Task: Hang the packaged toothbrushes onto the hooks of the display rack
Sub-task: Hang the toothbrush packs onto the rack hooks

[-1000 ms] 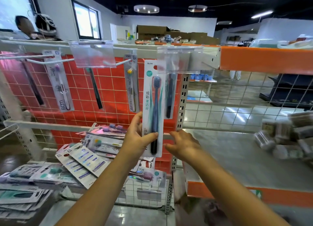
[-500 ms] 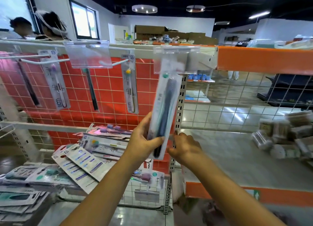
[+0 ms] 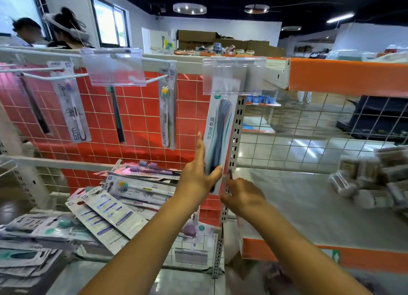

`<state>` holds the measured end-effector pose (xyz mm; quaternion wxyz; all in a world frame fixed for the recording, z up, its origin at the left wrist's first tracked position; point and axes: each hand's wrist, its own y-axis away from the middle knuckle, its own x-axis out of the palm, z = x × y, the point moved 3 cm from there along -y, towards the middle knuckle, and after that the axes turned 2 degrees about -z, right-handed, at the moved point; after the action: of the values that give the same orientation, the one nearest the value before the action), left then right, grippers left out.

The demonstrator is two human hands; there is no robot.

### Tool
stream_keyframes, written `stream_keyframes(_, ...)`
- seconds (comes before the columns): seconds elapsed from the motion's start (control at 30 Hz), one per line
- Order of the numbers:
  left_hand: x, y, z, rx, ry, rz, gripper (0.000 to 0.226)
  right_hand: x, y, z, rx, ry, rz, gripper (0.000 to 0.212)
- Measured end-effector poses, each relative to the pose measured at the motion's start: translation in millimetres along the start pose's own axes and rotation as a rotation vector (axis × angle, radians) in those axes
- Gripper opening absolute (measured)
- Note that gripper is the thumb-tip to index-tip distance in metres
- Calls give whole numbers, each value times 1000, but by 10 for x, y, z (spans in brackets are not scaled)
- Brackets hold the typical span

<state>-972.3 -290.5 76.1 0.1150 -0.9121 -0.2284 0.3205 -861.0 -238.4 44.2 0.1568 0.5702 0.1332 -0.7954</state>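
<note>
Head view: toothbrush pack point(image 3: 217, 140) gripped between left hand point(image 3: 196, 179) thumb and fingers, right hand point(image 3: 242, 197) seemingly pinching its corner

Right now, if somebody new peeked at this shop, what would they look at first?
Most likely the dark blue toothbrush in its tall white card package, held up in the middle under a clear plastic label holder. The left hand grips its lower end, and the right hand is beside it at the bottom edge. Behind them is the bright red tiled wall, with a messy heap of packaged toothbrushes lower left.
</note>
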Motion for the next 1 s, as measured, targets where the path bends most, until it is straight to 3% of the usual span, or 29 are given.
stream_keyframes(0.23,89,-393,38,17,-104,2,93,1,-56,-69,23,7,28,32)
stream_keyframes(0.73,210,-711,64,-73,147,78,89,-168,-4,-40,-31,-41,-107,33)
stream_keyframes(0.87,225,-664,164,-79,69,90,88,-196,32,-20,-45,-40,-122,33)
stream_keyframes(1.0,300,-454,427,-127,-154,211,88,-207,58,-13,-52,-20,-143,33)
